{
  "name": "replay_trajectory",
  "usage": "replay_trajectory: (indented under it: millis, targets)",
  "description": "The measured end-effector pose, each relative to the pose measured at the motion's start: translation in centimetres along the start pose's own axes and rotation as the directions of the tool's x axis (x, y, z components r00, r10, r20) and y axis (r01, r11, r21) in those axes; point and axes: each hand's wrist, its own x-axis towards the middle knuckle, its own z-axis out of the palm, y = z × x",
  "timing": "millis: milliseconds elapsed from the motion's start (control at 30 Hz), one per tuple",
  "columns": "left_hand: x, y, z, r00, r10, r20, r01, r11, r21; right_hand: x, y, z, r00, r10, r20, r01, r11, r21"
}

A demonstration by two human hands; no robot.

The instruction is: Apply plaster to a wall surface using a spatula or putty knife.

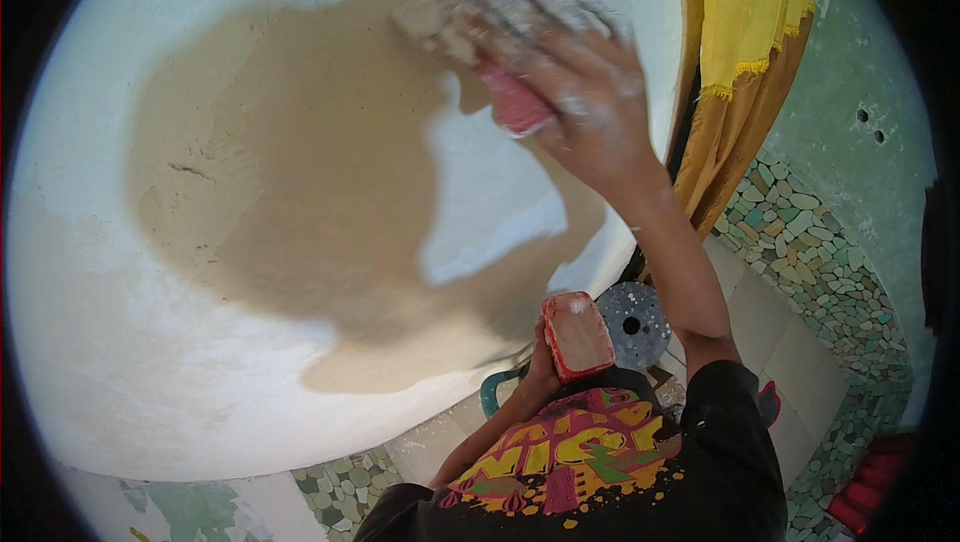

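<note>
Up at the white wall (80,272), my right hand (590,112) presses a pink rag (515,102) against the surface. White and beige smears cover the rag and my fingers, which are somewhat blurred. Low in front of my body, my left hand (541,367) grips the side of a red rectangular tub (580,337). Its inside is coated with a pale beige paste. A large shadow of my head and arm darkens the wall, where a short crack-like mark (187,170) shows on the left.
Yellow and gold curtains (752,32) hang beside the wall's right edge. Below stands a grey speckled round object (634,325) with a dark centre hole. Pale floor tiles (775,342) meet a strip of greenish pebble stone (810,252), and red items (860,487) lie at the lower right.
</note>
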Motion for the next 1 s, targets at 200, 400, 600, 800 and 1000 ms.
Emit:
replay_trajectory:
  millis: [200,400,600,800,1000]
  targets:
    - [0.1,-0.7,-0.3,0.999,0.035,-0.024,-0.035,0.999,-0.005,-7.7,-1.8,3.5,0.978,0.119,0.171,-0.131,0.989,0.065]
    - [0.4,-1.2,-0.3,0.999,0.032,0.014,-0.032,0.999,-0.024,-13.9,-3.4,1.5,0.937,0.244,0.250,-0.288,0.945,0.156]
    - [0.5,-1.4,-0.4,0.998,0.063,0.005,-0.063,0.998,-0.023,-4.8,-0.2,-2.0,0.783,0.622,-0.027,-0.480,0.631,0.610]
    - [0.1,-1.6,-0.2,0.995,0.096,-0.010,-0.096,0.995,0.005,1.1,-3.0,-1.1,0.853,0.522,-0.002,-0.521,0.851,0.059]
    - [0.0,-1.6,-1.4,0.989,0.140,-0.035,-0.140,0.990,0.012,-2.8,-10.1,-0.6,0.965,0.214,0.149,-0.255,0.895,0.365]
